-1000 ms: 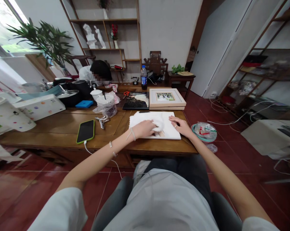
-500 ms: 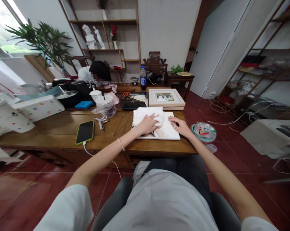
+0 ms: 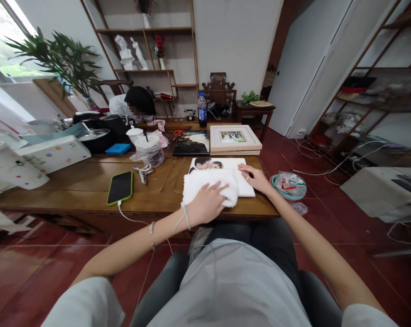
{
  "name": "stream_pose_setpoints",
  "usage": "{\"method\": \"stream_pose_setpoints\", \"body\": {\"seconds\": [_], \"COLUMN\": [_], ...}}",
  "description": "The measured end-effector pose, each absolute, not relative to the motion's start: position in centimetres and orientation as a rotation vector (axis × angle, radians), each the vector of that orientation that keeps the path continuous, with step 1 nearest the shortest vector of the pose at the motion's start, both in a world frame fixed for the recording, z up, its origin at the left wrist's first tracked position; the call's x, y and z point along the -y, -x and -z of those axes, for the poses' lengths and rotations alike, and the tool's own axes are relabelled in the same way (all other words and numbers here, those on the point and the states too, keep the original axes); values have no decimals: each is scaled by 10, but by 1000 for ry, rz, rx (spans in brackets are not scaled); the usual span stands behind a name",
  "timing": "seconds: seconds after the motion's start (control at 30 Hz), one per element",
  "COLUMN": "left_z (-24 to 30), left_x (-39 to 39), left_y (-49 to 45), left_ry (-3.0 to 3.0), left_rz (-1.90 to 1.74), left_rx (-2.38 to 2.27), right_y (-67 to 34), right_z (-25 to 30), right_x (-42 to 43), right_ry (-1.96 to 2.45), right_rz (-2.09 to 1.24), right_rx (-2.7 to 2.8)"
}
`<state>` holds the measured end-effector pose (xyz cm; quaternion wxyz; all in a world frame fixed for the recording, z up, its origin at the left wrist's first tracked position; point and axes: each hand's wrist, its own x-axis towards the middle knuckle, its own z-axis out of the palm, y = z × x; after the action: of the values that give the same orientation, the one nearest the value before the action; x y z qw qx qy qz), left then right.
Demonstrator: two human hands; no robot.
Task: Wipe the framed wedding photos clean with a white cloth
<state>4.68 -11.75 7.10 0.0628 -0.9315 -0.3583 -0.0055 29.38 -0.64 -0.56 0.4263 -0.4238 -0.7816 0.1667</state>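
My left hand (image 3: pixel 205 204) presses a white cloth (image 3: pixel 205 185) flat against the near part of a white-bordered photo print (image 3: pixel 241 175) lying on the wooden table (image 3: pixel 89 179). The fingers are spread over the cloth. My right hand (image 3: pixel 258 178) rests on the print's right edge, fingers flat, holding it in place. The far end of the print shows uncovered beyond the cloth.
A framed photo (image 3: pixel 234 138) and a dark photo (image 3: pixel 192 143) lie behind the print. A green-cased phone (image 3: pixel 120 187) on a cable, a metal clip (image 3: pixel 143 171), a bagged cup (image 3: pixel 151 150), a bottle (image 3: pixel 202 110) and white boxes (image 3: pixel 52 152) share the table. Another person (image 3: pixel 137 102) sits beyond. A plastic-covered bowl (image 3: pixel 289 185) sits on the floor at right.
My left hand has drawn the cloth toward me across the print, from its far end to its near edge, uncovering the picture's top. My right hand has stayed put.
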Motion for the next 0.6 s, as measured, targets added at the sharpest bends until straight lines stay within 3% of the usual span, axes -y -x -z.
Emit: {"method": "stream_pose_setpoints", "body": {"seconds": [0.37,0.6], "left_z": [-66,-58], "left_x": [-1,44], "left_y": [-68,-77], "left_ry": [2747,2734], "left_rz": [63,88], "left_rx": [1125,1134], "right_y": [-295,-294], "right_z": [4,4], "right_x": [8,7], "right_ry": [1084,1100], "right_rz": [-403,-398], "right_rx": [1966,1966]}}
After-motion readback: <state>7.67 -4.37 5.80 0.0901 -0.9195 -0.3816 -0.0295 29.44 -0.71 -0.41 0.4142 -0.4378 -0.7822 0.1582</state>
